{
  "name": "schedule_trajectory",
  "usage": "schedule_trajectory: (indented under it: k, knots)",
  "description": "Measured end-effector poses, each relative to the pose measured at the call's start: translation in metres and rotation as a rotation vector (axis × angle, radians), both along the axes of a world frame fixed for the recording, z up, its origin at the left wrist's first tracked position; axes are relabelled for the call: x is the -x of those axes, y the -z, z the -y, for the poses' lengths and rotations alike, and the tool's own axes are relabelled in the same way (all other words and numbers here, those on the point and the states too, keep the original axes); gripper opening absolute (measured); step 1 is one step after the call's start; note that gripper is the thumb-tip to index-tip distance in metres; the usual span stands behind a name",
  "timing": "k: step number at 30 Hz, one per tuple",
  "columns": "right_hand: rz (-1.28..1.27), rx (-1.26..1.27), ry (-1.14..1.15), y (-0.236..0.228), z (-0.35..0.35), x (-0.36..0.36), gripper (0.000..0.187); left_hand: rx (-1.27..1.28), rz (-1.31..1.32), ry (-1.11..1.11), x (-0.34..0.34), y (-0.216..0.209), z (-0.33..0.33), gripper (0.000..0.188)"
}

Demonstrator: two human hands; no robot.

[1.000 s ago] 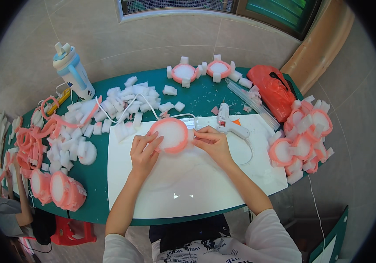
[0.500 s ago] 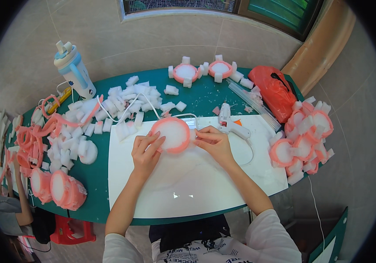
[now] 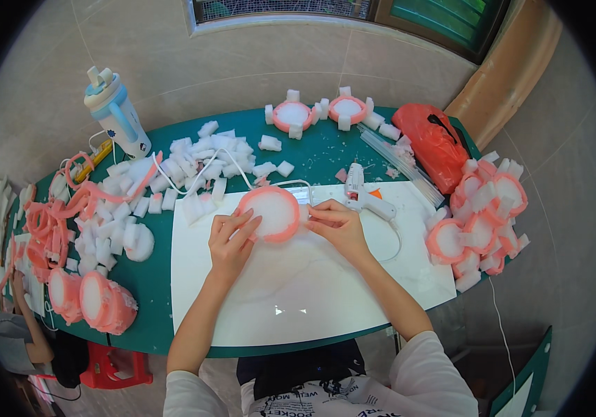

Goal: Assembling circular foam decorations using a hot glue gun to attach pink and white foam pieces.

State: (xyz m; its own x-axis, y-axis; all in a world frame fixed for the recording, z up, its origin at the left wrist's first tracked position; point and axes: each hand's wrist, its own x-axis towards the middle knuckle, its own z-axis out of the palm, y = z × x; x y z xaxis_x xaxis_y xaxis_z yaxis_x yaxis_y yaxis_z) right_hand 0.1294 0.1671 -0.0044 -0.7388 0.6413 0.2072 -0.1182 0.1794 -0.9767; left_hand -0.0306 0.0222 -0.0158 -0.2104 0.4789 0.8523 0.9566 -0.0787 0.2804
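A round white foam disc with a pink foam rim [image 3: 274, 213] is held above the white board [image 3: 263, 306]. My left hand [image 3: 231, 236] grips its left side, fingers over the rim and white middle. At its right edge, my right hand [image 3: 336, 226] is closed in a pinch on a small white foam block [image 3: 304, 213], mostly hidden by the fingers. The block appears to touch the pink rim. Just beyond my right hand lies a white glue gun [image 3: 367, 198] with its cord curling over the board.
Loose white foam blocks [image 3: 194, 163] and pink foam strips [image 3: 47, 226] cover the left side. Stacked pink-rimmed discs [image 3: 107, 302] stand near left. Finished-looking pieces pile [image 3: 479, 222] at right, beside a red bag [image 3: 430, 146] and glue sticks [image 3: 402, 163]. A bottle [image 3: 118, 115] stands far left; another person's arm [image 3: 30, 320] shows.
My hands and the foam disc stay almost in place. At the far left, the other person's arm has shifted slightly.
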Motion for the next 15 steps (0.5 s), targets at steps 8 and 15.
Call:
schedule_trajectory:
  k: [8,15]
  knots:
    - [-0.016,0.128,-0.032,0.0035,0.0005,0.0015,0.026,0.001,0.055,0.040,0.0036,-0.0042,-0.0011,0.042]
    - [0.057,0.340,-0.018,0.0032,0.0010,0.0029,0.024,0.034,0.346,0.131,0.0091,-0.0056,-0.0018,0.045]
